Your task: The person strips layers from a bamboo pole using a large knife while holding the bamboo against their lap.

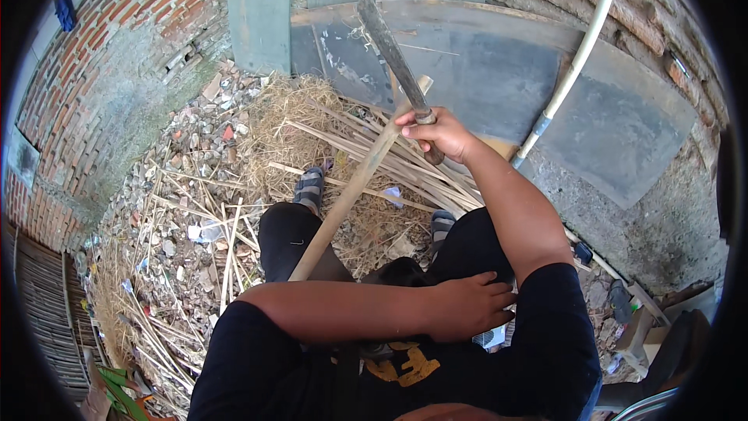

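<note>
Black shirt [483,382] nearest, the machete [398,60] looks mottled grey.

Right hand [446,134]: gripping a worn machete [392,48] with a long, dark grey metal blade [382,30] and a rounded brown handle [434,154].
Blade angle: raised, slanting up and left, tip farthest from the body.
Handle end: showing below the grip.
Behind the blade: a pale tan, round wooden pole [351,187], fingertips at its upper part.
Pole slant: down and left, lower end hidden by the left forearm [343,312].
</note>
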`<state>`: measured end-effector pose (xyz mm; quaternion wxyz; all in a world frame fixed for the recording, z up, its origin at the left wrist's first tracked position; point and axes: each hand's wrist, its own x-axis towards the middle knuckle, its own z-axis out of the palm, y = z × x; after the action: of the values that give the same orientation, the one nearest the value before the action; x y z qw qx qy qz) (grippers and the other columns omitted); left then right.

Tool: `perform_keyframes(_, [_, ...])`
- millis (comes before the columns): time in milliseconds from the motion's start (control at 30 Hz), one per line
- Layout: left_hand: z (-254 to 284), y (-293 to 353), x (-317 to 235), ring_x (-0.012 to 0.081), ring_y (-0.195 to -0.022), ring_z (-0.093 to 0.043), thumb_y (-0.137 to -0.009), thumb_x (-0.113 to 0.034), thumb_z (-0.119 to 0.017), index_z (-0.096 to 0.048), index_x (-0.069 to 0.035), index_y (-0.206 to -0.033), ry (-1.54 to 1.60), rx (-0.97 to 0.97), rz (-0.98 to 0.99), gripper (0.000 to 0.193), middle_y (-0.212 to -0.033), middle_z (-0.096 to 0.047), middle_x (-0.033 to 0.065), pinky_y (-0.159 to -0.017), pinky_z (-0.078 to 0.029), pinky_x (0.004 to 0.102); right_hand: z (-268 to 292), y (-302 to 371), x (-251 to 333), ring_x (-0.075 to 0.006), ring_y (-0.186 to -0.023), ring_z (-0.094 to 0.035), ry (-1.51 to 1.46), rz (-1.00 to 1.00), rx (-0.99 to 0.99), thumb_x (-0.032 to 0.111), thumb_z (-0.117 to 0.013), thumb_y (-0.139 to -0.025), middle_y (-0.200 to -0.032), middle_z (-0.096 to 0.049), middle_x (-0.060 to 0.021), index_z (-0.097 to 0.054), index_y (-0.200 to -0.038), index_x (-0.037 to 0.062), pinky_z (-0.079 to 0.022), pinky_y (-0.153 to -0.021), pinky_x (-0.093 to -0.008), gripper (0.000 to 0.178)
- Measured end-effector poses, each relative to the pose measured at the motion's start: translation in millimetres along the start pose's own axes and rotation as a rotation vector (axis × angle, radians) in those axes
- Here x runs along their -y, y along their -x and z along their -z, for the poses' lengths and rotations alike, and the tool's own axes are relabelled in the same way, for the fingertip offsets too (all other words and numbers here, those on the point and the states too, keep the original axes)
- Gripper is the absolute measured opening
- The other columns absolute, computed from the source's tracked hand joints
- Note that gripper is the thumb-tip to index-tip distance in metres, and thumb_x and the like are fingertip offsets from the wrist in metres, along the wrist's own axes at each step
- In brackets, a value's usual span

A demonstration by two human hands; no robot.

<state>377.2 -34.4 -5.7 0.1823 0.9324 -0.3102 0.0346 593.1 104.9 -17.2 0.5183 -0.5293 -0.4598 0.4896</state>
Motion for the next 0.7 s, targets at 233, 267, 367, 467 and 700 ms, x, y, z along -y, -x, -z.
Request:
perform_keyframes(233, [-1.0, -5.7, 2.7, 0.0304, -0.140, -0.039, -0.077, -0.023, -0.076, -0.049, -0.007, -0.142, 0.042, 0.214, -0.047, 0.072, -0.143, -0.050, 0.0127, -0.119, -0.025, 0.0542, -0.9, -1.1, 0.9, -0.0080, -0.058, -0.049, 0.017, -0.010, 0.008, 0.013, -0.076, -0.084, -0.076, -0.060, 0.0003, -0.069, -0.113, 0.0015, -0.039, -0.055, -0.0247, 0.032])
perform_keyframes(267, [0.2, -6.8, 2.9, 0.0304, -0.140, -0.039, -0.077, -0.023, -0.076, -0.049, -0.007, -0.142, 0.038, 0.212, -0.048, 0.072, -0.143, -0.050, 0.0127, -0.119, -0.025, 0.0542, -0.7, -0.5, 0.9, -0.0080, -0.058, -0.049, 0.021, -0.008, 0.008, 0.013, -0.076, -0.084, -0.076, -0.060, 0.0003, -0.069, -0.113, 0.0015, -0.039, -0.055, -0.0247, 0.032])
perform_keyframes(367, [2.3, -11.5, 2.5, 0.0298, -0.137, -0.042, -0.075, -0.026, -0.080, -0.049, -0.007, -0.141, 0.036, 0.238, -0.045, 0.076, -0.138, -0.053, 0.0123, -0.119, -0.026, 0.0541, 2.3, 3.5, 2.6, -0.0082, -0.059, -0.049, 0.025, -0.012, 0.000, 0.013, -0.076, -0.084, -0.077, -0.061, -0.0002, -0.069, -0.113, 0.0015, -0.039, -0.055, -0.0249, 0.031])
perform_keyframes(467, [3.1, -12.2, 0.9, 0.0287, -0.133, -0.045, -0.072, -0.028, -0.083, -0.049, -0.007, -0.141, 0.034, 0.270, 0.003, 0.080, -0.133, -0.056, 0.0109, -0.118, -0.028, 0.0539, -2.0, 1.2, 2.2, -0.0084, -0.059, -0.049, 0.025, -0.008, 0.013, 0.012, -0.076, -0.084, -0.078, -0.062, -0.0003, -0.069, -0.112, 0.0016, -0.040, -0.054, -0.0254, 0.031])
perform_keyframes(700, [3.7, -9.2, 1.8, 0.0265, -0.129, -0.049, -0.068, -0.026, -0.086, -0.051, -0.009, -0.139, -0.010, 0.239, 0.002, 0.082, -0.125, -0.059, 0.0094, -0.116, -0.030, 0.0527, 1.8, 1.7, -0.6, -0.0081, -0.058, -0.049, 0.022, -0.018, 0.012, 0.013, -0.075, -0.085, -0.076, -0.061, 0.0000, -0.069, -0.113, 0.0014, -0.039, -0.054, -0.0255, 0.031])
